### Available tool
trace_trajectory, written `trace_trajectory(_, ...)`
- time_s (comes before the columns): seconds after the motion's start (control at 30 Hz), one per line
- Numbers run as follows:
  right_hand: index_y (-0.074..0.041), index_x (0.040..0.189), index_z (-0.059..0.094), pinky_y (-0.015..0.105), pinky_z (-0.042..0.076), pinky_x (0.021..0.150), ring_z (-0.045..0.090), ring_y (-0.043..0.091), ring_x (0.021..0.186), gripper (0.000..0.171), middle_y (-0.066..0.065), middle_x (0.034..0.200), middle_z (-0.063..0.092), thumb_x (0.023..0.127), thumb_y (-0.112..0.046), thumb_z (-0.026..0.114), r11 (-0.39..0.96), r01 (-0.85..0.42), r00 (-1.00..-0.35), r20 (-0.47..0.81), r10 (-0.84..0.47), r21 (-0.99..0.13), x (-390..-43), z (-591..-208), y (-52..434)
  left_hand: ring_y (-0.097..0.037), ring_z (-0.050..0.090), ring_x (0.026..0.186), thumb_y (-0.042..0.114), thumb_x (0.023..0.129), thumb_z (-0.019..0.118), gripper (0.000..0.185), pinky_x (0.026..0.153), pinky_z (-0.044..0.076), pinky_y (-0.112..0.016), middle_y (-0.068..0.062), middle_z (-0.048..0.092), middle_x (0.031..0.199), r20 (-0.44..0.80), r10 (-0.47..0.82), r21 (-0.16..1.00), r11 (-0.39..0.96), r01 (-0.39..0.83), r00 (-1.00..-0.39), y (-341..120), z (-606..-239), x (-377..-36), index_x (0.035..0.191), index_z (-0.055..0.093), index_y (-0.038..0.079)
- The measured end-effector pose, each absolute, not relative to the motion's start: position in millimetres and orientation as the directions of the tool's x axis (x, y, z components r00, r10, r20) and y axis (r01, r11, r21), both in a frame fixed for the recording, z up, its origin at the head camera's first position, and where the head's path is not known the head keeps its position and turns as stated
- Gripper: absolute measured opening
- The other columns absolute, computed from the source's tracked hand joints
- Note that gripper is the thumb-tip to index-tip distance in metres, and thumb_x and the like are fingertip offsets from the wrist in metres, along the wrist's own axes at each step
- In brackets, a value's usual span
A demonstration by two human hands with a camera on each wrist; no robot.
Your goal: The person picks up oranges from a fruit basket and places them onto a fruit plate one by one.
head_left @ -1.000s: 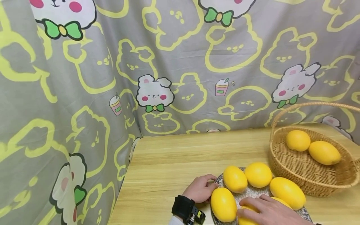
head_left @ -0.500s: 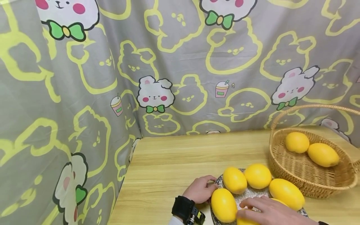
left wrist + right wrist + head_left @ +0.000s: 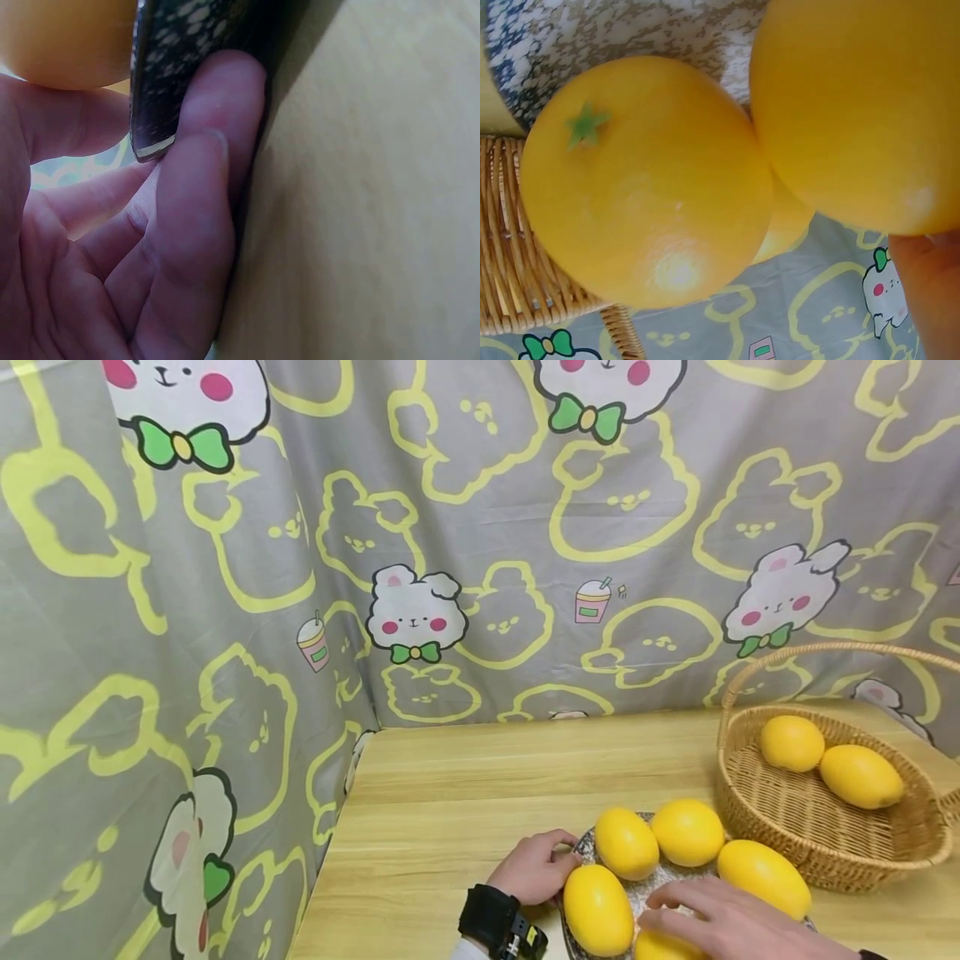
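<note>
A speckled, dark-rimmed plate (image 3: pixel 657 883) bears several yellow oval fruits. My left hand (image 3: pixel 534 870) holds its left rim; in the left wrist view the plate (image 3: pixel 169 67) edge runs between the thumb and fingers (image 3: pixel 199 195), some of which lie beneath it near the table. My right hand (image 3: pixel 731 918) bends its fingers over a yellow fruit (image 3: pixel 666 945) at the near side of the plate, hiding part of it. In the right wrist view a large yellow fruit (image 3: pixel 855 112) has a finger against its underside, and a fruit with a green star-shaped calyx (image 3: pixel 645 180) lies beside it.
A wicker basket (image 3: pixel 810 837) with a tall handle stands right of the plate, with two yellow fruits (image 3: pixel 861 776) inside. Wood-grain table (image 3: pixel 450 793) lies left of and behind the plate. A grey patterned curtain (image 3: pixel 510 527) hangs along the back and left.
My right hand's fingers have shifted slightly over the near fruit, and the fruit behind the hand is now hidden. The left hand stays on the rim; the head view has tilted a little.
</note>
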State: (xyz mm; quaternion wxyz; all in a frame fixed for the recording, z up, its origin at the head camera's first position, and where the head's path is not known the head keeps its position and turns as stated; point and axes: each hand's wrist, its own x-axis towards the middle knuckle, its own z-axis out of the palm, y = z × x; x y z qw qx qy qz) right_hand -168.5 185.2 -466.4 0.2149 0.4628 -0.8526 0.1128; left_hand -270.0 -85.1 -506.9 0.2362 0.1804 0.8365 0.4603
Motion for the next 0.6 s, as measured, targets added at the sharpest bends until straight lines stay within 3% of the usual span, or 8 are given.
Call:
trace_trajectory(0.37,-0.038,0.13,0.063,0.006,0.039,0.084,0.058,-0.002,0.103,0.068,-0.02,0.122,0.059,0.073,-0.067,0.084,0.615,-0.788,-0.54,0.463,-0.703,0.015,-167.9,-458.1,199.0,-0.011,0.057,0.049,0.034,0.104,0.061,0.032,0.048,0.048,-0.025,0.004,0.065,0.064,-0.232,0.521,0.856,0.51,0.081,-0.822,-85.1,-507.5,-269.9,0.131,0.067,0.019)
trace_trajectory(0.6,-0.042,0.129,0.063,0.02,0.052,0.075,0.06,-0.001,0.104,0.065,-0.021,0.124,0.06,0.073,-0.071,0.081,0.686,-0.727,-0.613,0.423,-0.668,0.03,-164.2,-454.7,205.1,-0.011,0.057,0.049,0.035,0.104,0.061,0.032,0.048,0.048,-0.025,0.005,0.066,0.064,-0.232,0.517,0.856,0.511,0.079,-0.824,-85.1,-508.9,-269.8,0.131,0.068,0.019)
